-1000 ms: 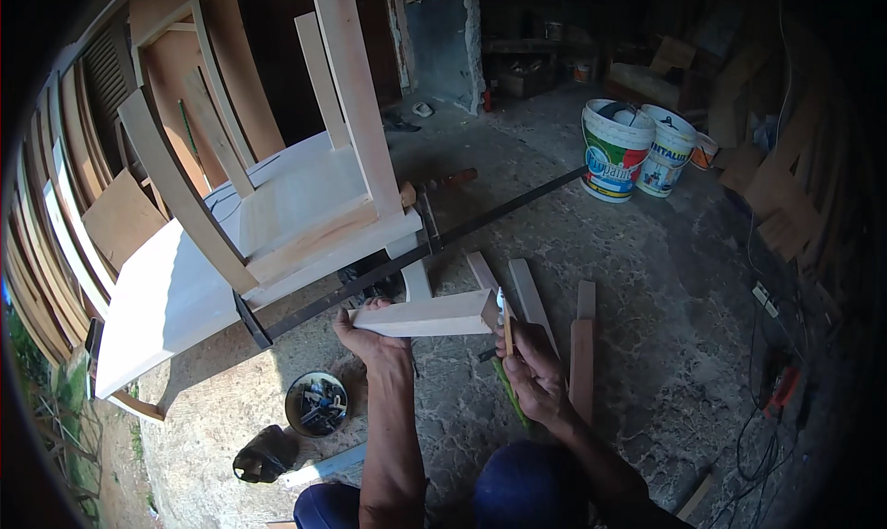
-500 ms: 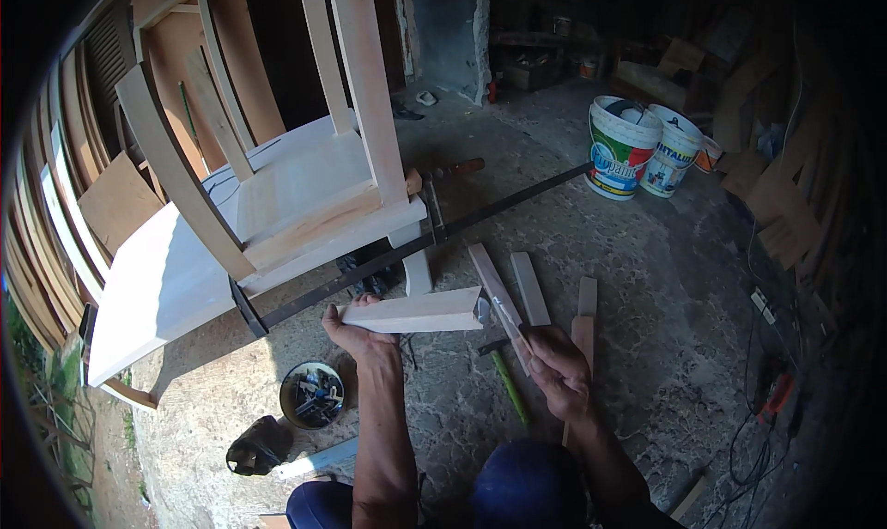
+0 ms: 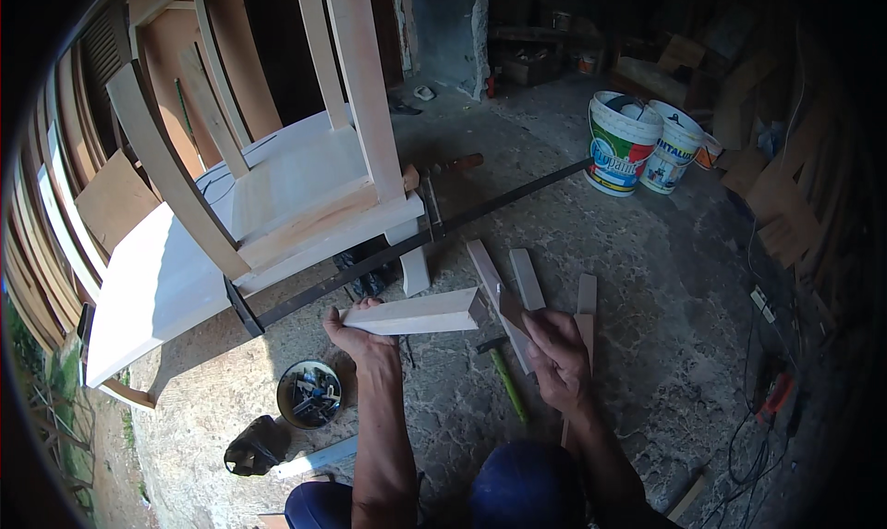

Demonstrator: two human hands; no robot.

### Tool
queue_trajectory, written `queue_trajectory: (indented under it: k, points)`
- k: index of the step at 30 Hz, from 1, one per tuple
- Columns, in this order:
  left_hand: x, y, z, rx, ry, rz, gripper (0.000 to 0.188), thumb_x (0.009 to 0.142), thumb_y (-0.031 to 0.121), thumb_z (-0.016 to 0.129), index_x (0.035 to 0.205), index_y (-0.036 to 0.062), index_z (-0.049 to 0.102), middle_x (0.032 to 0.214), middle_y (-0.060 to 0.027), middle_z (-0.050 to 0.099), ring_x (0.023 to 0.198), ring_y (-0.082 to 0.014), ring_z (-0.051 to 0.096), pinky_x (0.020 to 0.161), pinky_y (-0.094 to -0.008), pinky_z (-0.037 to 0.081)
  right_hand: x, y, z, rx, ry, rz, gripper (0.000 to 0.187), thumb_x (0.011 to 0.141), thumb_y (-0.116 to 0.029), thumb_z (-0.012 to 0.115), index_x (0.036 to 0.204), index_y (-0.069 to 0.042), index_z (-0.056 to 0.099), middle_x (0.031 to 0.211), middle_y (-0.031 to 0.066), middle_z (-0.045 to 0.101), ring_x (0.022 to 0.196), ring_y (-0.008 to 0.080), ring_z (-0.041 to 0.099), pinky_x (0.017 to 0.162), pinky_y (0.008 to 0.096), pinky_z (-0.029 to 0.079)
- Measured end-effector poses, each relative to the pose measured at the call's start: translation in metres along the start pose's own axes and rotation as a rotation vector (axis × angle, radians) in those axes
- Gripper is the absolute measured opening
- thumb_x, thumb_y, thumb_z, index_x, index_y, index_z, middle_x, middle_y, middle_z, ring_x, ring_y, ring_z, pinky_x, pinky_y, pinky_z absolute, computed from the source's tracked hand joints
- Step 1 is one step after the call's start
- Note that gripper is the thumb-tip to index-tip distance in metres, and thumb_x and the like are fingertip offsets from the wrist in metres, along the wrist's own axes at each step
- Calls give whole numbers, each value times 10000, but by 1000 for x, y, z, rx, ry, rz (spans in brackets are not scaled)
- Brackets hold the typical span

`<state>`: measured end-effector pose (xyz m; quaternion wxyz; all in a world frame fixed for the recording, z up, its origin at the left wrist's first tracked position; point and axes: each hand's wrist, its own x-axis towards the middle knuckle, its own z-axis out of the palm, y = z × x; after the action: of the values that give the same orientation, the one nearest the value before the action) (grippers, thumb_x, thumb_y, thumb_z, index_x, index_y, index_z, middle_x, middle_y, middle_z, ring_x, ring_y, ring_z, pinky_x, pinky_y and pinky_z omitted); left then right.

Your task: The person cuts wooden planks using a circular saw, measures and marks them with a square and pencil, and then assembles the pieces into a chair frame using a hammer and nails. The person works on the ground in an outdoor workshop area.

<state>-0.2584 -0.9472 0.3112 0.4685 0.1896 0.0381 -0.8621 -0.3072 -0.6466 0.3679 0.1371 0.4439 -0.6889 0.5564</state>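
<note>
Two hands are at work in my single head view, so I go through that one. The left hand (image 3: 362, 337) has its fingers clamped on the near end of a pale wooden block (image 3: 418, 313), holding it level above the concrete floor (image 3: 647, 279). The right hand (image 3: 559, 358) has its fingers closed on a short brownish piece of wood (image 3: 511, 309) set against the block's far end. Since a second ago the block has risen a little and swung to lie more squarely across my view, and the right hand has slid from under the end to beside it; I judge the two pieces are being fitted end to end.

The block looks freshly planed, light and square-edged, with a cleanly cut end face. Just beyond it lie loose wooden slats (image 3: 517, 279) and a green-handled tool (image 3: 506, 381) on the floor. Farther back stands an upturned pale wooden chair frame (image 3: 305, 196) held by a long black bar clamp (image 3: 416, 243). A round tin of screws (image 3: 309, 394) sits near my left forearm, two paint buckets (image 3: 637, 145) well apart.
</note>
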Motion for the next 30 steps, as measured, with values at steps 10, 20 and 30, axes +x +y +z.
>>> queue_trajectory:
  k: [10,20,30]
  points:
    - [10,3,-11,76,53,-72,344,880,379,578,816,80,423,740,-97,495,668,-253,555,595,-373,566,33,23,-39,-403,-253,-298,448,875,11,668,1243,-239,725,1232,57,611,1101,264,609,976,398,502]
    - [13,-2,-20,112,40,-65,353,871,381,592,845,72,424,754,-100,497,666,-252,553,591,-373,560,34,30,-55,-533,-217,-306,461,907,-52,651,1284,-313,695,1184,33,618,1106,268,603,960,427,501]
    - [16,4,-24,101,67,-82,360,876,384,578,801,61,438,723,-86,485,657,-250,537,587,-372,548,36,41,-44,-558,-230,-258,468,896,-65,658,1293,-310,687,1199,40,628,1101,260,622,961,436,508]
